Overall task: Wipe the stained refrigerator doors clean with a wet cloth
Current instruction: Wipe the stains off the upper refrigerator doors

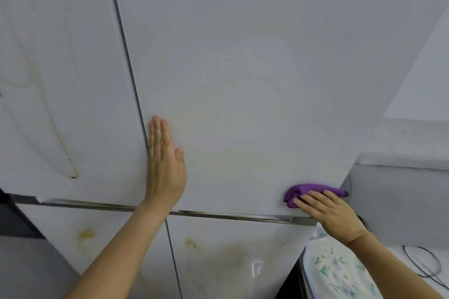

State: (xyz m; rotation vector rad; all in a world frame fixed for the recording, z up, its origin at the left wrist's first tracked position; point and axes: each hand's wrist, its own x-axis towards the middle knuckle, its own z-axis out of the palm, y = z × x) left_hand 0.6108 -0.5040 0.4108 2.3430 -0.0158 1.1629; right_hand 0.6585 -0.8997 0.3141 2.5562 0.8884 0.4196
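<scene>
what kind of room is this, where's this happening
Most likely a home kitchen. A white multi-door refrigerator with yellowish stains fills the view, a counter runs beside it on the right, and a floral-patterned tray sits below. The right hand presses a purple cloth to the door.

Smooth, faintly glossy white refrigerator doors [243, 80], soft purple cloth [308, 189], shiny metal trim [218, 215]

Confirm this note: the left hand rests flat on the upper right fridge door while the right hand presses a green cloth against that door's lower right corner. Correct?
Not quite. The cloth is purple, not green, as the head view shows. The rest holds: the left hand lies flat on the upper right fridge door, and the right hand presses the cloth against its lower right corner.
</scene>
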